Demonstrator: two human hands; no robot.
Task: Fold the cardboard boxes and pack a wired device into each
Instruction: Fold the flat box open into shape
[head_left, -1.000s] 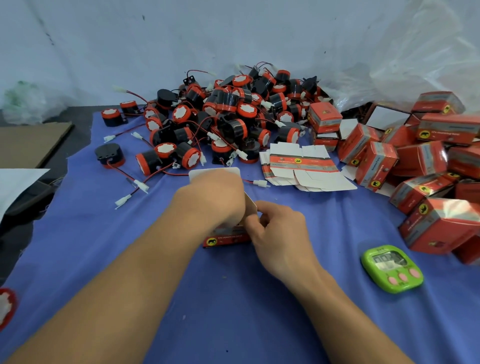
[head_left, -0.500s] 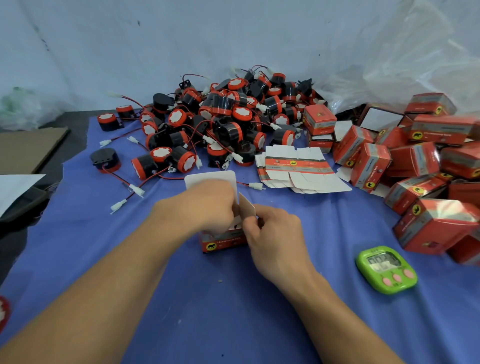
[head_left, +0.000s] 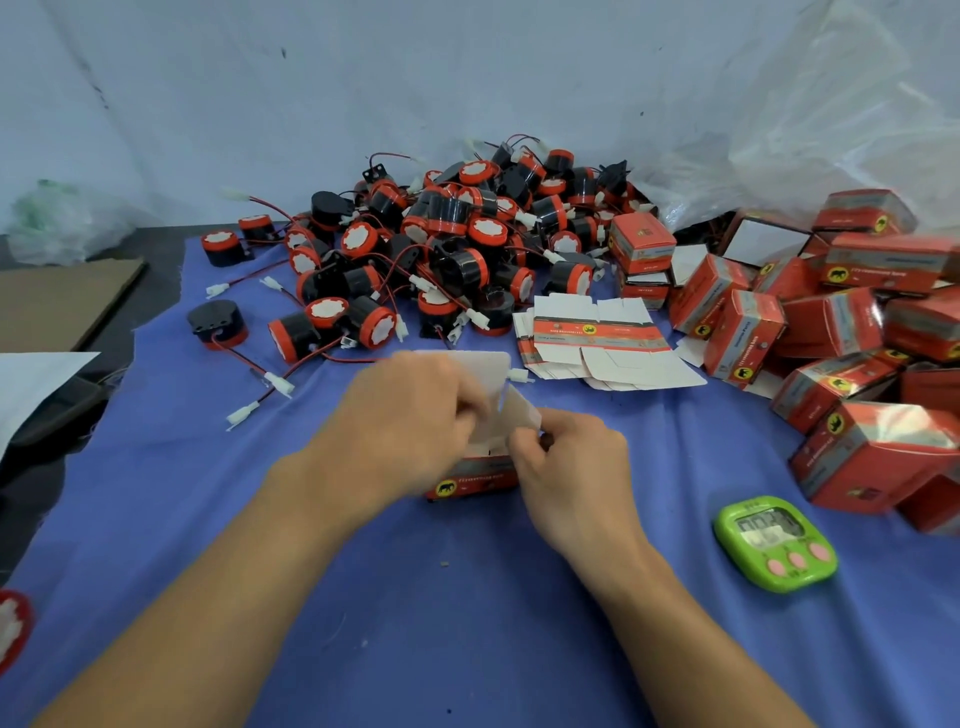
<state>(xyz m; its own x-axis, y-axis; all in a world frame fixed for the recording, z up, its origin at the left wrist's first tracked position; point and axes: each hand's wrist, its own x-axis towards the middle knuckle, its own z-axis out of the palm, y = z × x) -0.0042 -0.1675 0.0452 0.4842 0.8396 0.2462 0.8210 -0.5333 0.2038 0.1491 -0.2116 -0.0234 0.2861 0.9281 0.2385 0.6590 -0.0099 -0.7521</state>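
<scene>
Bare left hand (head_left: 410, 431), bare right hand (head_left: 571, 480)

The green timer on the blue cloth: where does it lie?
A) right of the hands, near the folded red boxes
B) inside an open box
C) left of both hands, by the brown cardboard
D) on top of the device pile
A: the green timer lies on the blue cloth to the right of the right hand, just in front of the folded red boxes.
</scene>
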